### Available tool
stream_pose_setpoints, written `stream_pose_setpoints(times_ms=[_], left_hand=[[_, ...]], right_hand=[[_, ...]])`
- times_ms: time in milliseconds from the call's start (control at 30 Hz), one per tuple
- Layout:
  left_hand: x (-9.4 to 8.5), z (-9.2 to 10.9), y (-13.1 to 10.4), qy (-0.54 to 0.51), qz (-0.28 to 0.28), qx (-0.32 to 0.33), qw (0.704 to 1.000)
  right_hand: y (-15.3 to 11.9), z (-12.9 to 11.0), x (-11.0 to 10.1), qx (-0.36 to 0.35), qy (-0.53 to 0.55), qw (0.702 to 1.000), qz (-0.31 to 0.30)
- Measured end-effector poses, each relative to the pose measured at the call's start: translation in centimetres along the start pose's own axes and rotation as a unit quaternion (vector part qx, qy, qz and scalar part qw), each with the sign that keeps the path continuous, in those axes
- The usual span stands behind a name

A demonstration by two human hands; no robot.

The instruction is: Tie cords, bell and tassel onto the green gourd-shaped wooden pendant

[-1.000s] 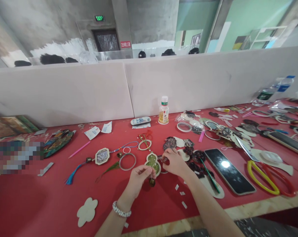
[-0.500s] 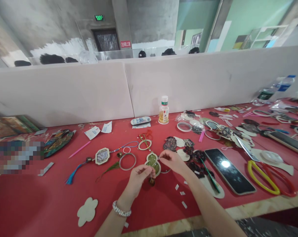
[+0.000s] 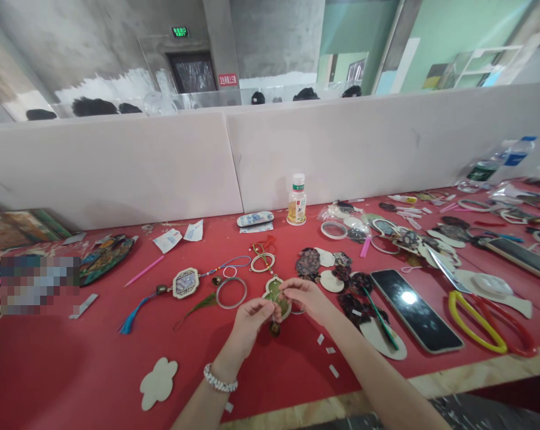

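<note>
A gourd-shaped pendant (image 3: pixel 274 288) with a pale rim and a green face lies on the red table in front of me. My left hand (image 3: pixel 253 319) is closed in a pinch at its lower left edge, on what looks like a thin thread. Just below those fingertips is a small brass-coloured bell (image 3: pixel 275 329). From the right, my right hand (image 3: pixel 309 300) reaches over the pendant, thumb and fingers pinched close to the left fingertips; what they hold is too small to make out. Above the pendant lie a cord and a pale ring (image 3: pixel 262 263).
On the left lie an octagonal pendant (image 3: pixel 185 283) with a blue tassel, a round ring (image 3: pixel 231 292) and a flower-shaped blank (image 3: pixel 159 384). At right are a phone (image 3: pixel 416 310), scissors (image 3: pixel 478 328) and fabric-covered pieces (image 3: pixel 308 263). A small bottle (image 3: pixel 297 200) stands by the white partition (image 3: pixel 341 143).
My right hand has moved slightly left and down, over the pendant and closer to the left fingertips. The left hand stays nearly in place.
</note>
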State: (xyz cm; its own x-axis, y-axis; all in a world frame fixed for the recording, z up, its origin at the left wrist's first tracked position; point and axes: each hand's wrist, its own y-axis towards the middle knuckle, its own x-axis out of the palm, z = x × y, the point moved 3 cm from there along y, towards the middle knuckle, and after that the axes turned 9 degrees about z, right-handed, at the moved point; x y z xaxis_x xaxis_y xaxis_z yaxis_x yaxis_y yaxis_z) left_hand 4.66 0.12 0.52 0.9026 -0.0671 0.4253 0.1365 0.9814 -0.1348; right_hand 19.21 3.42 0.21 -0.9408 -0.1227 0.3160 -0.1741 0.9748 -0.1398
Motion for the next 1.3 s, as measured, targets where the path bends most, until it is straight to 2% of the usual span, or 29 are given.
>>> stream_pose_setpoints(times_ms=[167, 733, 1067, 1300], left_hand=[[-0.15, -0.06, -0.02, 0.017, -0.003, 0.005, 1.0], [0.24, 0.6, -0.29, 0.044, 0.017, 0.012, 0.999], [0.29, 0.65, -0.33, 0.05, 0.024, 0.015, 0.998], [0.34, 0.7, -0.33, 0.051, 0.02, 0.019, 0.998]], right_hand=[[0.22, 0.42, -0.19, 0.004, 0.019, 1.0, 0.004], [0.14, 0.35, -0.25, -0.014, -0.044, 0.999, 0.021], [-0.32, -0.06, -0.01, -0.005, -0.062, 0.998, 0.005], [-0.44, -0.18, 0.19, 0.007, -0.037, 0.999, -0.008]])
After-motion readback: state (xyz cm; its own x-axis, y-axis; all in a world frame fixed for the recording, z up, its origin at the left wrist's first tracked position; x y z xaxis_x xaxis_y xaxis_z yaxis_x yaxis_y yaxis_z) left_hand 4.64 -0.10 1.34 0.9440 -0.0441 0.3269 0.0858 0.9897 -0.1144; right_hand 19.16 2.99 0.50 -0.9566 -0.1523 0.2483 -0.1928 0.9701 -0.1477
